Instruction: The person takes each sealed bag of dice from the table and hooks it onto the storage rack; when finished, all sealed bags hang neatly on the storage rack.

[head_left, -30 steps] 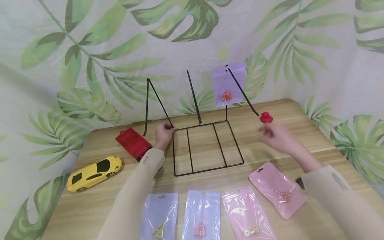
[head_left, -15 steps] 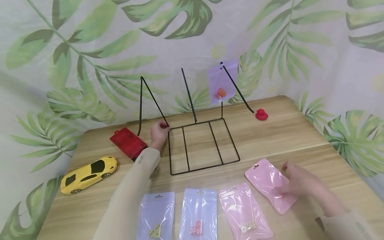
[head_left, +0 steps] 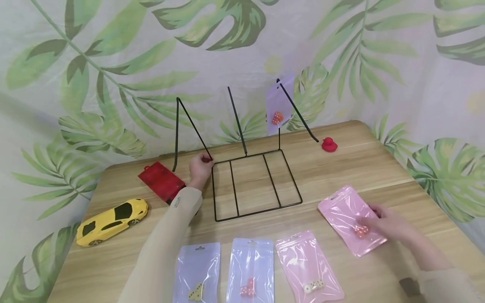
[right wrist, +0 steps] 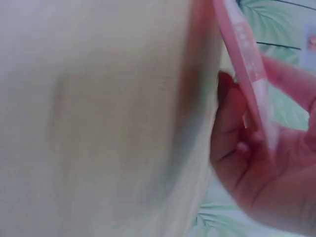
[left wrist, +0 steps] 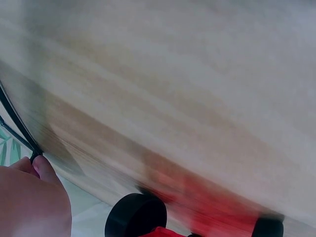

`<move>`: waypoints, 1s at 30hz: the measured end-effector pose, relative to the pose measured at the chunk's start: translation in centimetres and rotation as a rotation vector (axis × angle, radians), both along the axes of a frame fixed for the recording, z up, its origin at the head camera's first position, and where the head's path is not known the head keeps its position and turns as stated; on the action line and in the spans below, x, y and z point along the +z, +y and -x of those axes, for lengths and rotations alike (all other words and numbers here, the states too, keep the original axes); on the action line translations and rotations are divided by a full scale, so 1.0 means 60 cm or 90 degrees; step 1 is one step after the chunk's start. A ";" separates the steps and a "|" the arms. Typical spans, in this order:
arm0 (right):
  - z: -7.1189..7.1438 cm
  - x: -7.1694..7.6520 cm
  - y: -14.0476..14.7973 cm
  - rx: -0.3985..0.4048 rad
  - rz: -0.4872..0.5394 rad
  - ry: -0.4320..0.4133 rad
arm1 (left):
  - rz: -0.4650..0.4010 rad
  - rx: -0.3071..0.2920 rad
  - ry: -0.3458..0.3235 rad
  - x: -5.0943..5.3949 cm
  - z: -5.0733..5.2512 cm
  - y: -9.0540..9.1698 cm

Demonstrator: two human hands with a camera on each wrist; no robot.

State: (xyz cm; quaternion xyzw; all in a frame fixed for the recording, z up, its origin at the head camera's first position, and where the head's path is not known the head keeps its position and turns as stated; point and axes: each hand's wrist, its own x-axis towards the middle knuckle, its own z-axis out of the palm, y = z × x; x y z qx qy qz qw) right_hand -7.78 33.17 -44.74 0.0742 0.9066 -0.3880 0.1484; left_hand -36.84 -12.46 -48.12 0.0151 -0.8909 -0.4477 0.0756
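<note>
My left hand (head_left: 201,170) pinches the back left corner of a black wire rack (head_left: 237,189); the left wrist view has thumb and finger meeting on the wire. In my right hand (head_left: 390,225) is a pink zip bag (head_left: 342,212) with orange-red dice in it, held by its right side between thumb and fingers. The right wrist view shows this bag edge-on, with fingers curled behind it. A purple zip bag (head_left: 273,101) with orange dice hangs from the rack's right upright arm, turned at an angle.
Two bluish zip bags (head_left: 199,269) and another pink zip bag (head_left: 305,269) with dice lie along the front. A yellow toy car (head_left: 113,221) and a red toy truck (head_left: 161,181) stand at left. A small red duck-like toy (head_left: 329,144) sits at back right.
My right hand has moved down from beside the red toy to the pink bag and lifted it slightly. The hanging purple bag has swung round. My left hand stays on the rack.
</note>
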 end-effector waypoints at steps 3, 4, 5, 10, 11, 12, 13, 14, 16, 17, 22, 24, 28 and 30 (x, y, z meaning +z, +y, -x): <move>0.005 0.023 -0.002 -0.019 0.116 0.049 | 0.000 0.000 0.003 0.001 -0.001 -0.001; 0.006 0.034 -0.006 -0.023 0.156 0.081 | 0.001 0.000 0.003 0.001 0.000 0.000; 0.008 0.045 -0.012 -0.025 0.197 0.117 | 0.003 0.000 0.002 0.001 0.000 0.000; 0.014 0.108 -0.060 -0.011 0.335 0.281 | 0.010 0.001 0.003 0.000 0.001 0.002; 0.016 0.119 -0.071 0.002 0.359 0.304 | 0.010 0.002 0.004 -0.001 0.001 0.002; 0.019 0.130 -0.083 0.013 0.380 0.319 | 0.009 0.002 0.006 -0.002 0.002 0.002; 0.021 0.139 -0.093 0.022 0.393 0.330 | 0.008 0.003 0.006 -0.002 0.002 0.001; 0.025 0.148 -0.103 0.031 0.408 0.341 | 0.008 0.004 0.006 -0.001 0.002 0.001; 0.033 0.162 -0.120 0.025 0.393 0.341 | 0.005 0.006 0.004 -0.002 0.002 0.000; 0.037 0.168 -0.126 0.017 0.370 0.340 | 0.003 0.008 0.002 -0.001 0.002 0.000; 0.059 0.183 -0.143 -0.021 0.260 0.303 | 0.010 0.016 -0.004 -0.001 0.001 -0.002; 0.066 0.183 -0.144 -0.017 0.263 0.293 | 0.011 0.014 -0.008 -0.002 0.002 -0.003; 0.074 0.181 -0.142 -0.002 0.310 0.288 | -0.005 0.006 -0.009 -0.003 0.003 -0.005; 0.076 0.179 -0.141 0.003 0.328 0.287 | -0.013 0.003 0.006 -0.006 0.004 -0.007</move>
